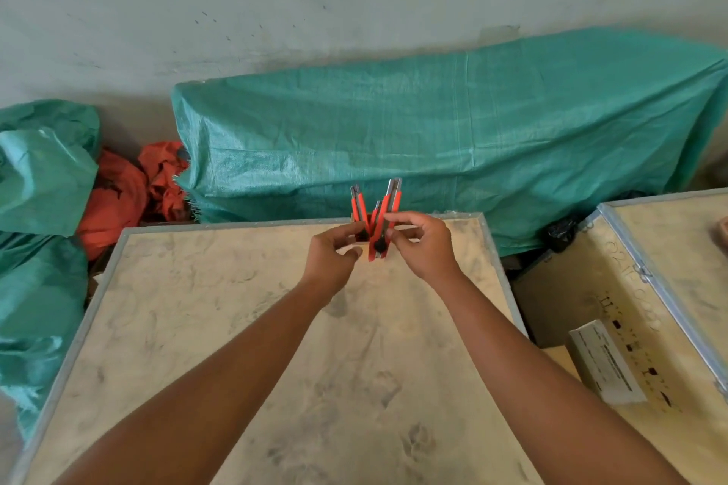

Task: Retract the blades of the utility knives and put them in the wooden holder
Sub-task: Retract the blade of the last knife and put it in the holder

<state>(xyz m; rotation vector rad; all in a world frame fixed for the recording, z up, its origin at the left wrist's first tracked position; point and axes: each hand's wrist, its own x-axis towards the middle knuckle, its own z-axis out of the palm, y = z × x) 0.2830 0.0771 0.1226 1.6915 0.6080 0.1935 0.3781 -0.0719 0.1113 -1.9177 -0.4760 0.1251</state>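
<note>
Here I am watching both hands meet at the small pale wooden holder (356, 239) near the far edge of the dusty plywood crate top (275, 346). My right hand (423, 244) pinches a red plastic utility knife with a steel tip (388, 222), thumb and forefinger closed round its lower body near the black slider. The left hand (335, 252) curls its fingers against the holder's near side, steadying it; how firmly it grips I cannot tell. Two more red utility knives (360, 209) already stand in the holder, just left of and behind the held one.

The held knife's long axis runs nearly upright, leaning slightly right, metal nose up and away from me, tail down just in front of the holder. Its neighbours lean left, so the group splays like a V above the holder.

I judge the main risk is the blade: I cannot make out whether it is fully drawn in, and if it is not, pushing the knife in among the others could nick a finger. The holder is also light and crowded, so a crooked entry could jam against the standing knives or tip the holder towards the crate's far edge, where it might fall towards the green woven tarpaulin (433, 122) beyond.
</note>
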